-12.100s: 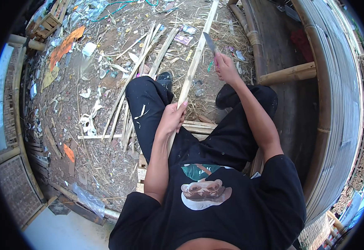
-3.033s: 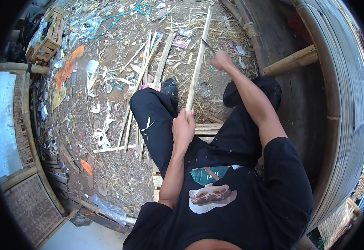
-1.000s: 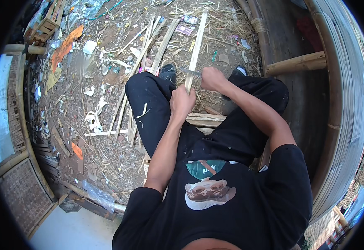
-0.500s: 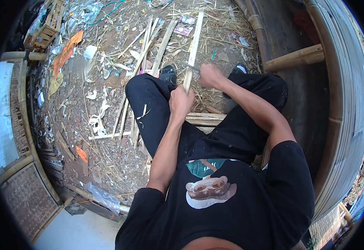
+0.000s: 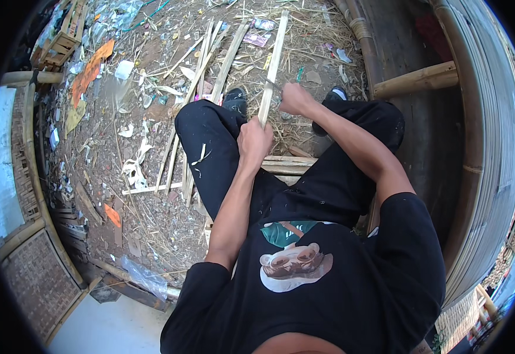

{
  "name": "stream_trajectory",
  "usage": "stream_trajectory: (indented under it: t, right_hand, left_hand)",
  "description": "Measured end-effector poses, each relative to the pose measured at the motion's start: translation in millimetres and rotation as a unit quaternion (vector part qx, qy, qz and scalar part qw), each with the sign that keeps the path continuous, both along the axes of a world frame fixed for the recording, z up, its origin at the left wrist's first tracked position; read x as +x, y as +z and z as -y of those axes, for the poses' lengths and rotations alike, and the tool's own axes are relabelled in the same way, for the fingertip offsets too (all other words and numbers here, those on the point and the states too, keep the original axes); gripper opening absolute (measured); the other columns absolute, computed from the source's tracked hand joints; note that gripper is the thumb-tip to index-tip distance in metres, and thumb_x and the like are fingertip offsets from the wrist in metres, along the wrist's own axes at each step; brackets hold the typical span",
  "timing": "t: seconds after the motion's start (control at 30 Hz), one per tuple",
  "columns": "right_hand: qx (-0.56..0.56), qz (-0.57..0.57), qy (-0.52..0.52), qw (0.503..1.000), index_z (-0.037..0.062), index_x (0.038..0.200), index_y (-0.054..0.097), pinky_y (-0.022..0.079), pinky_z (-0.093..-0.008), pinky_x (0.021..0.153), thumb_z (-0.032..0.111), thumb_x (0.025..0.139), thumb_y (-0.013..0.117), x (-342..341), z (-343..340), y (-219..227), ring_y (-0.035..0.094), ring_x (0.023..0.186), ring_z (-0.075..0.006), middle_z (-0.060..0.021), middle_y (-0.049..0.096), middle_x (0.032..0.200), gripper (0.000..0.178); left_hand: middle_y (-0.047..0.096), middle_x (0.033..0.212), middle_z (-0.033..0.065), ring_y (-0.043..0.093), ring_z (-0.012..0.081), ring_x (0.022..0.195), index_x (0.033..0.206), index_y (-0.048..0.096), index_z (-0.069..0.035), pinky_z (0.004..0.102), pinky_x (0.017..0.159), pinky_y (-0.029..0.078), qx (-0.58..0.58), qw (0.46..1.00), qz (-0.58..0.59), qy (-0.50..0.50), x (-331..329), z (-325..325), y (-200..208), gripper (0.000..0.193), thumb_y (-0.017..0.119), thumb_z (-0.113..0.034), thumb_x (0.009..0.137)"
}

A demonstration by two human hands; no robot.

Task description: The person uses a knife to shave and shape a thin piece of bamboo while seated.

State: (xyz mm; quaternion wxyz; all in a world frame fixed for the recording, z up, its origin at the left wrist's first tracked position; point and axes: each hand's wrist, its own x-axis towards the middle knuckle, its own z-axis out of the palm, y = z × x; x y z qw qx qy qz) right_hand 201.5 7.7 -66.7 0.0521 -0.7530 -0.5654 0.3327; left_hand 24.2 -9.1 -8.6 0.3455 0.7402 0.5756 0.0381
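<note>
Matt wood strip (image 5: 274, 59) showing beyond left hand (image 5: 254, 140), metal knife blade (image 5: 274, 84) showing beside right hand (image 5: 296, 99), bamboo pole (image 5: 415, 81) looking smooth farther right, matt cloth trousers (image 5: 340, 183) wrinkling below both.

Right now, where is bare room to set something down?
Free: the dark boards between right knee and bamboo wall, perhaps the white surface below the plastic sheet. Crowded: the ground left of the left knee, under strips and litter; around the knife and held strip.

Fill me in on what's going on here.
The person's left hand grips the near end of a long pale strip of wood or bamboo. The right hand holds a knife, its blade at the strip just beyond the left hand. Similar strips lie on the littered ground.
</note>
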Motion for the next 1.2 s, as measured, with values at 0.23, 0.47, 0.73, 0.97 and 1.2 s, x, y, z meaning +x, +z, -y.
stream_trajectory:
  t: [0.23,0.47,0.73,0.97,1.2]
  right_hand:
    - [0.003,0.006,0.008,1.000,-0.0094,0.079,0.066,0.055,-0.0468,0.077,0.014,0.067,0.066,0,-1,-3,0.067,0.086,-0.0414,-0.0301,0.066,0.086,0.026]
    - [0.015,-0.011,-0.006,1.000,-0.0088,0.075,0.067,0.055,-0.0461,0.072,0.011,0.064,0.065,-4,-1,-7,0.066,0.078,-0.0438,-0.0313,0.064,0.077,0.023]
    - [0.035,-0.035,0.018,0.999,-0.0096,0.075,0.066,0.054,-0.0456,0.071,0.012,0.066,0.063,6,-6,-25,0.066,0.077,-0.0423,-0.0303,0.063,0.077,0.023]
    - [0.043,-0.065,0.045,0.996,-0.0073,0.069,0.065,0.053,-0.0460,0.067,0.010,0.064,0.063,-20,9,-9,0.066,0.072,-0.0414,-0.0272,0.062,0.069,0.018]
    - [0.005,-0.050,0.025,0.998,-0.0097,0.076,0.066,0.055,-0.0451,0.074,0.014,0.065,0.065,-12,5,-17,0.067,0.081,-0.0411,-0.0303,0.065,0.082,0.026]
  left_hand:
    - [0.065,0.083,0.0280,0.064,0.0447,0.082,0.091,0.063,0.005,0.0508,0.076,0.050,0.001,1.000,-0.018,-0.002,0,3,-11,0.031,0.058,-0.025,0.085]
    - [0.064,0.081,0.0289,0.064,0.0447,0.081,0.090,0.062,0.005,0.0506,0.075,0.050,0.012,1.000,-0.023,-0.008,-6,3,-17,0.031,0.058,-0.025,0.085]
    - [0.064,0.074,0.0267,0.065,0.0426,0.075,0.089,0.061,0.006,0.0488,0.072,0.051,-0.013,1.000,0.002,0.001,-5,1,-18,0.030,0.056,-0.024,0.084]
    - [0.064,0.080,0.0303,0.063,0.0468,0.080,0.087,0.060,0.008,0.0522,0.076,0.050,-0.035,0.999,0.009,0.009,-5,-3,-8,0.029,0.056,-0.021,0.084]
    - [0.065,0.082,0.0278,0.064,0.0442,0.081,0.090,0.061,0.005,0.0501,0.076,0.050,0.002,1.000,-0.024,-0.006,-4,1,-8,0.029,0.055,-0.023,0.084]
